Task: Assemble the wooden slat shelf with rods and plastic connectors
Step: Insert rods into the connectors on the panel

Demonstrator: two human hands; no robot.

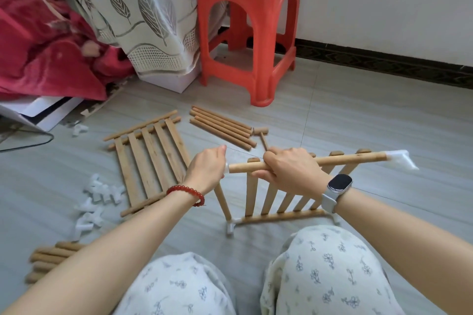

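A wooden slat panel [284, 202] stands tilted on edge on the floor in front of my knees. My right hand [291, 169] grips its top rod [353, 158], which carries a white plastic connector [401, 161] at its right end. My left hand [207, 169] is curled over the rod's left end, where a bit of white connector [226, 167] shows. A thin upright rod [222, 199] runs down from there to a white corner connector [230, 227] on the floor. A second slat panel [151, 158] lies flat at the left.
Loose rods [222, 128] and a small wooden mallet [262, 135] lie beyond the panel. Several white connectors [97, 202] are scattered at the left, with more rods [48, 261] near my left arm. A red plastic stool [248, 28], draped cloth and a red blanket stand behind.
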